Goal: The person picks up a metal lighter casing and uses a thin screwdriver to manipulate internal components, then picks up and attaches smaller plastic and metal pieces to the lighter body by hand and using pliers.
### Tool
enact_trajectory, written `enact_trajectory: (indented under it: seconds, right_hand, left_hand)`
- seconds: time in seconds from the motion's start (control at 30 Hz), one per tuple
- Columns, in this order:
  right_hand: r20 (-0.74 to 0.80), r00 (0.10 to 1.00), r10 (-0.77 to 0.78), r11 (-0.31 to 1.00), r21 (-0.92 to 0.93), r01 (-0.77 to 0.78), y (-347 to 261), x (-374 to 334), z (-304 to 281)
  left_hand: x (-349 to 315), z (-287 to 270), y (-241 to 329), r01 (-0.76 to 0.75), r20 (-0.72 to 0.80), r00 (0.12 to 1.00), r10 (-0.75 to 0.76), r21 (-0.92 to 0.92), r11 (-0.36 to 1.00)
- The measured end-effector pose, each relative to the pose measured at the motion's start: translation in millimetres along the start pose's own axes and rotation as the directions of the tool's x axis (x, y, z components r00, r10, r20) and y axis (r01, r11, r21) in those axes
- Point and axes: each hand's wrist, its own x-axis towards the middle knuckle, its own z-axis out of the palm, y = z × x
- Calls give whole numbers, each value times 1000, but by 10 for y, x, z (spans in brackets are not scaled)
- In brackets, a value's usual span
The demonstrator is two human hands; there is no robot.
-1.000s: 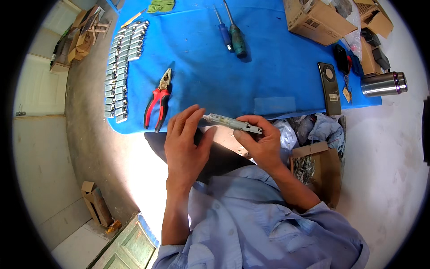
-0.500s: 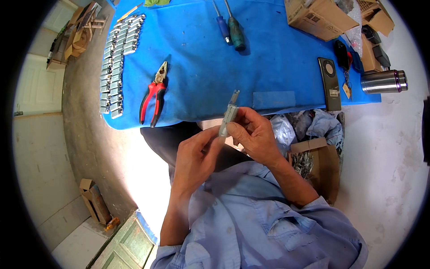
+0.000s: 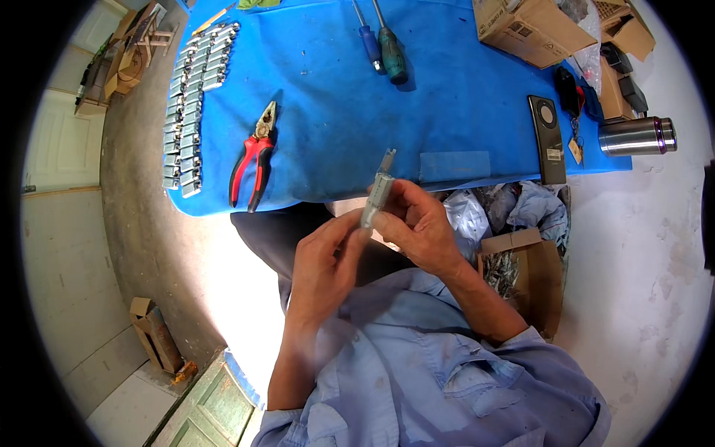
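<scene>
Between both hands, just off the table's near edge, I hold a slim grey metal part point(image 3: 379, 195) with a narrow forked tip at its far end. My left hand point(image 3: 328, 253) pinches its lower end, fingers closed. My right hand point(image 3: 418, 223) grips it from the right, with the thumb across its lower half. The part is tilted, tip up and slightly right. To the left on the blue cloth lie red-and-black combination pliers point(image 3: 255, 160), handles toward me. Rows of similar-looking small metal parts point(image 3: 191, 119) line the table's left edge.
Two screwdrivers point(image 3: 387, 56) lie at the table's far middle. On the right are a phone point(image 3: 549, 141), keys point(image 3: 575, 145), a steel flask point(image 3: 637, 136) and a cardboard box point(image 3: 529, 33). Below the table's right side stands an open carton point(image 3: 540, 276) with metal pieces, beside plastic bags point(image 3: 469, 212).
My right thumb has slid slightly down along the grey metal part, baring more of its side. Both hands keep their grip, and the view has shifted a little.
</scene>
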Motion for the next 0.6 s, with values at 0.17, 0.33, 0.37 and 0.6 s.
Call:
enact_trajectory:
  seconds: [0.17, 0.33, 0.37, 0.6]
  right_hand:
    - [23, 1000, -4, 1000, -21, 4, 29, 6, -30]
    - [20, 1000, 0, 1000, -7, 0, 63, 9, -55]
    - [18, 1000, 9, 1000, -5, -9, 62, 7, -55]
    - [18, 994, 106, 994, 31, -107, 2, -5, -83]
  left_hand:
    - [5, 6, 14, 4, 10, 1000, -4, 10, 1000]
    - [22, 14, 50, 8, 30, 1000, -9, 33, 999]
    - [25, 12, 56, 11, 35, 999, -13, 40, 999]
    - [51, 10, 44, 9, 39, 999, -11, 66, 998]
